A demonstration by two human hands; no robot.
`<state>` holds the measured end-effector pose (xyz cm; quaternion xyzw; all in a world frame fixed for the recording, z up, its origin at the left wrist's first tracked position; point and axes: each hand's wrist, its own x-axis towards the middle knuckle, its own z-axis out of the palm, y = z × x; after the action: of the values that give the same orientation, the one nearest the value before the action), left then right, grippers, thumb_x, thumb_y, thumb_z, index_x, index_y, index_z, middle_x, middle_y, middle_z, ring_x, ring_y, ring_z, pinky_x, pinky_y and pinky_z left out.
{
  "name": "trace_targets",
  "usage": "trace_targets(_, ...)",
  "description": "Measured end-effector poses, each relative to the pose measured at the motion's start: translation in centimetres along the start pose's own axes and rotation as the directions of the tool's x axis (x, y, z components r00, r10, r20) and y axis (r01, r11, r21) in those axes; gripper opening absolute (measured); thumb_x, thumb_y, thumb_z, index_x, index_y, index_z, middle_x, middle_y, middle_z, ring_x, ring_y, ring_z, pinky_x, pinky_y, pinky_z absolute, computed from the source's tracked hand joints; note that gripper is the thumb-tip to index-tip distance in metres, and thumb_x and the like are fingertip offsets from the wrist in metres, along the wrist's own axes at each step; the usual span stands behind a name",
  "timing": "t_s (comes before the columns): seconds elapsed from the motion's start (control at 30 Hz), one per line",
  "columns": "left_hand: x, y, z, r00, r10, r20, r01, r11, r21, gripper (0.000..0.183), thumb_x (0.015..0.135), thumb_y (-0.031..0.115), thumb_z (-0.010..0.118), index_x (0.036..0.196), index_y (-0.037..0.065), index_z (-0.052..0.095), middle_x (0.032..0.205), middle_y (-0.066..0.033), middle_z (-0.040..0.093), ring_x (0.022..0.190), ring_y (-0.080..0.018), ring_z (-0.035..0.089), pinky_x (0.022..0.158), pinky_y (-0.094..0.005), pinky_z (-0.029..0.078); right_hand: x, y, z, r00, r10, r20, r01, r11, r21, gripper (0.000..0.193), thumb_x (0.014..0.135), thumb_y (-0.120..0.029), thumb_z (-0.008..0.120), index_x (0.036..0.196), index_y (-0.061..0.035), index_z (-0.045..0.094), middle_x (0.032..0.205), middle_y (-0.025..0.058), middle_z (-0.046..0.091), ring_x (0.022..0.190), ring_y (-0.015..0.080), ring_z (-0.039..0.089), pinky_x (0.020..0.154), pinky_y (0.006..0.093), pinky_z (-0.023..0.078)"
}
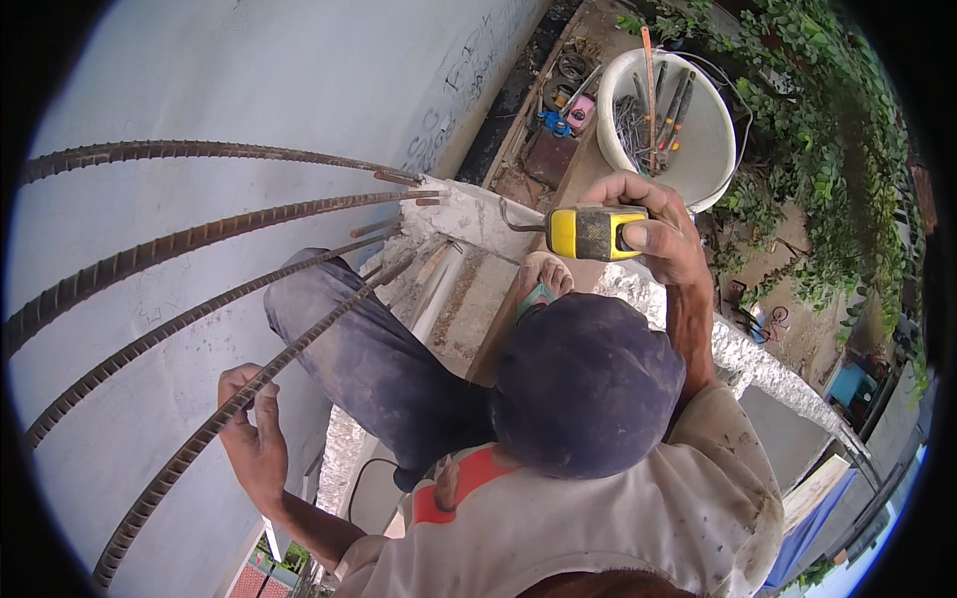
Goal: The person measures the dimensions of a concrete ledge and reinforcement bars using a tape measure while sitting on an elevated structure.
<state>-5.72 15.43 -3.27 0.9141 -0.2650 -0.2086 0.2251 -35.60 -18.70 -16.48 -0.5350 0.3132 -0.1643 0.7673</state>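
Note:
My right hand [653, 229] is closed around a yellow-and-black tape measure [588, 233], thumb on its near end. A bent metal rod [520, 221] shows just left of the tape measure's case; I cannot tell whether they touch. Lower left, my left hand [257, 429] pinches the nearest ribbed steel rebar [214, 424], thumb on one side and fingers on the other. More rebars [169, 231] curve out leftward from the rough concrete beam [478, 214]. My bent knees [588, 384] are in dark, dusty trousers, and a sandalled foot [541, 282] rests on a ledge.
A white bucket [610, 125] with several hand tools and wires stands beyond my right hand. A pale wall [249, 70] runs along the left. Leafy plants [847, 140] hang at the right. Chipped concrete [788, 379] stretches toward the lower right, with ground far below it.

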Motion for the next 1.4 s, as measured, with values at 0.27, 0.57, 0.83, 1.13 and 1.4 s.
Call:
trace_targets(0.27, -1.3, 7.4, 10.3, 0.865, 0.308, 0.397, -0.263, 0.951, -0.166, 0.105, 0.063, 0.045, 0.094, 0.146, 0.004, 0.044, 0.142, -0.0215, 0.05, 0.131, -0.0347, 0.051, 0.108, -0.043, 0.043, 3.8, 10.1, 7.8, 0.772, 0.134, 0.622, -0.14, 0.989, -0.04, 0.043, 0.081, -0.031, 0.08, 0.113, -0.0047, 0.071, 0.105, 0.0075, 0.07, 0.099, 0.0173, 0.064, 0.087, 0.0305, 0.05)
trace_targets(0.57, 3.7, 1.7, 20.1, 0.665, 0.08, 0.743, 0.358, 0.839, -0.41, 0.118, 0.081, 0.059, 0.079, 0.161, 0.001, 0.015, 0.151, -0.0225, 0.044, 0.14, -0.033, 0.046, 0.115, -0.0411, 0.038, 4.7, 13.0, 9.0, 0.726, 0.205, 0.657, -0.315, 0.948, 0.051, 0.054, 0.078, -0.031, 0.083, 0.117, 0.0014, 0.065, 0.109, 0.013, 0.069, 0.104, 0.0221, 0.064, 0.091, 0.0339, 0.049)
trace_targets(0.83, 6.7, 7.2, 20.1, 0.639, -0.238, 0.732, 0.419, 0.905, -0.072, 0.08, 0.096, 0.053, 0.063, 0.151, 0.0, 0.042, 0.135, -0.0241, 0.059, 0.129, -0.033, 0.056, 0.109, -0.0416, 0.043, 5.0, 17.2, 8.1, 0.716, 0.306, 0.627, -0.625, 0.68, 0.383, 0.053, 0.09, -0.041, 0.076, 0.115, 0.0041, 0.062, 0.107, 0.013, 0.067, 0.094, 0.0185, 0.067, 0.077, 0.0301, 0.054)
trace_targets(1.13, 8.5, 9.7, 21.2, 0.53, -0.322, 0.784, 0.209, 0.946, 0.248, 0.07, 0.093, 0.043, 0.07, 0.15, 0.009, 0.047, 0.138, -0.0235, 0.058, 0.13, -0.0362, 0.056, 0.109, -0.0441, 0.043, 5.4, 18.9, 6.0, 0.556, 0.435, 0.709, -0.767, 0.596, 0.236, 0.043, 0.087, -0.037, 0.079, 0.104, 0.0003, 0.067, 0.094, 0.0064, 0.066, 0.079, 0.0138, 0.062, 0.068, 0.0268, 0.053)
trace_targets(1.4, 7.7, 8.8, 17.0, 0.446, -0.401, 0.801, 0.386, 0.893, 0.232, 0.071, 0.094, 0.034, 0.068, 0.156, 0.013, 0.04, 0.143, -0.0238, 0.055, 0.134, -0.0353, 0.053, 0.112, -0.0442, 0.04, 8.2, 19.1, 5.9, 0.615, 0.363, 0.7, -0.746, 0.557, 0.366, 0.028, 0.086, -0.022, 0.081, 0.095, -0.0022, 0.065, 0.075, 0.0001, 0.058, 0.063, 0.0079, 0.054, 0.053, 0.023, 0.042)
